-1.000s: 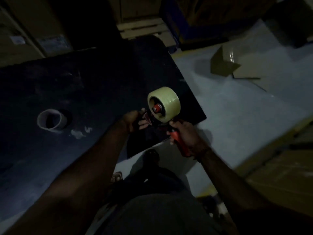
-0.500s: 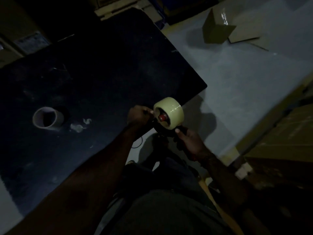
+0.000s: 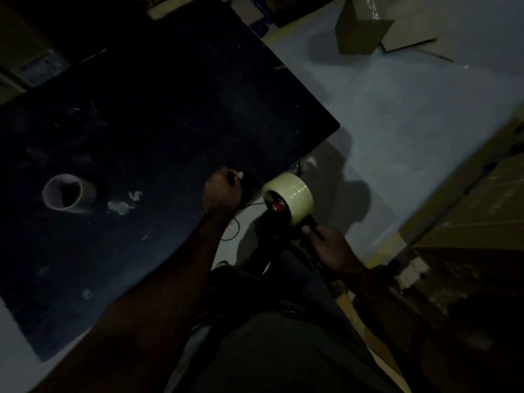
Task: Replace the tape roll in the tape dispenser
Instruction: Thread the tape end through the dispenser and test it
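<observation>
A full pale-yellow tape roll (image 3: pixel 295 198) sits on the red hub of the tape dispenser (image 3: pixel 279 207), just off the near right edge of the black table (image 3: pixel 158 114). My right hand (image 3: pixel 330 246) grips the dispenser's dark handle below the roll. My left hand (image 3: pixel 224 190) is a closed fist left of the roll, over the table edge; the dim light hides whether it pinches the tape end. An empty cardboard tape core (image 3: pixel 69 195) lies on its side at the table's left.
Small white scraps (image 3: pixel 122 204) lie on the table beside the core. A cardboard box (image 3: pixel 360 29) and flattened cardboard rest on the grey floor at the far right. Stacked cartons (image 3: pixel 476 211) stand to the right. My legs fill the lower middle.
The view has tilted down and left. Dispenser and roll have dropped lower, off the table edge. My left hand has pulled away leftward from the roll.
</observation>
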Available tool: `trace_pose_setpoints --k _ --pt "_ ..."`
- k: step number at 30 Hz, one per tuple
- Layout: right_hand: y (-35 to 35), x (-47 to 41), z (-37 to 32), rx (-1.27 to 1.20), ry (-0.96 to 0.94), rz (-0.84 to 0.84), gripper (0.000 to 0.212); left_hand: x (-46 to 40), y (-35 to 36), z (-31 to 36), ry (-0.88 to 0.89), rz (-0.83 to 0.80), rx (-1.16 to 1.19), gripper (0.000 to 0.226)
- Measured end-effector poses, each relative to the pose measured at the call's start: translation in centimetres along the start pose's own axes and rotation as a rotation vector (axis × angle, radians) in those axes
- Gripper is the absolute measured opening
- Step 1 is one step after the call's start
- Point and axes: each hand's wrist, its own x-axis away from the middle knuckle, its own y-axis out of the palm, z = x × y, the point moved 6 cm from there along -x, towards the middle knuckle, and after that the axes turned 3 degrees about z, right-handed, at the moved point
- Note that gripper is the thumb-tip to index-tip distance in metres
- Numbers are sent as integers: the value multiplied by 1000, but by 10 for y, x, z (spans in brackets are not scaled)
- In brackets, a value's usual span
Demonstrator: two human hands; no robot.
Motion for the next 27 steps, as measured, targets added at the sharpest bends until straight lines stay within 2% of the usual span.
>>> trace_pose_setpoints --k 3,5,7,8,10,12,15,16,19,21,22,24,27 --pt "-17 7 -23 -114 -49 46 38 13 -5 -11 -150 -61 16 56" --pt "-28 10 -46 -157 -76 57 33 28 -8 -8 -278 -174 90 72" --pt "-33 10 -70 -215 -108 41 39 43 -1 -6 -411 -408 175 80" --pt "-34 11 -84 -240 -128 27 43 48 2 -5 -466 -546 226 91" --pt "-35 11 -103 -293 -171 21 39 51 8 -5 -570 -769 312 119" --pt "-35 7 -115 -326 -195 17 32 46 21 -7 -664 -918 416 123" --pt "-34 4 -132 -339 -234 39 31 45 28 15 -734 -1080 587 111" --pt "-35 2 -135 -331 -246 48 35 42 28 23 -718 -1086 657 101" --pt "-37 -4 -144 -313 -292 73 42 24 26 29 -682 -909 813 59" --pt "-36 -7 -146 -314 -310 80 43 16 21 35 -615 -835 830 27" --pt "-35 -8 -146 -320 -306 75 42 13 18 36 -576 -807 789 19" --pt "-32 -10 -142 -325 -280 52 39 0 16 32 -455 -710 697 15" --pt "-24 -15 -125 -291 -245 32 38 -22 3 27 -175 -432 421 12"
